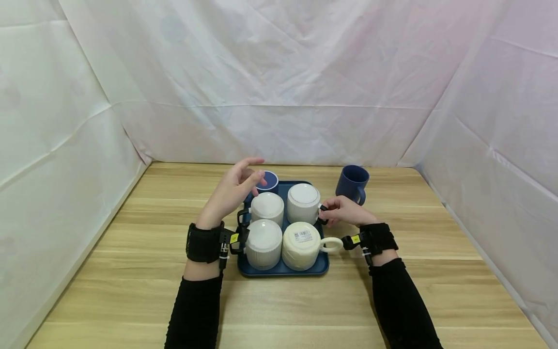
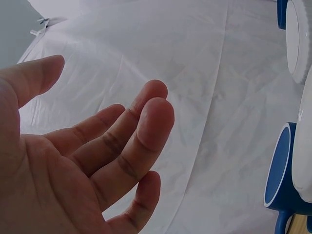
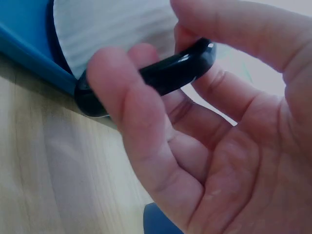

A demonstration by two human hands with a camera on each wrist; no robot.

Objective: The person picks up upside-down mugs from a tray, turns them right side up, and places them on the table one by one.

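pinching the black handle (image 3: 161,73) of the white mug (image 1: 303,202) at the back right of the blue tray (image 1: 282,269), the right hand (image 1: 344,211) has its thumb and fingers curled round that loop, as the right wrist view shows up close. the mug stands upside down on the tray, with its handle sticking out over the tray's right edge, toward the hand; so the handle's reach runs sideways, straight at the right wrist, and the right hand is clearly the nearer one.

the left hand (image 1: 233,191) hovers above the tray's back left corner, fingers loosely spread and holding nothing; the left wrist view shows a bare palm (image 2: 73,161) against the white sheeting. under it on the tray sits an inverted dark blue mug (image 1: 268,181), partly hidden.

three more upturned mugs fill the tray: a white one (image 1: 268,207) left of the gripped mug, another white one (image 1: 263,244) front left, and a cream one (image 1: 302,245) front right with a barcode sticker. an upright blue mug (image 1: 352,183) stands off the tray, behind its right side, on the wooden table (image 1: 131,271).
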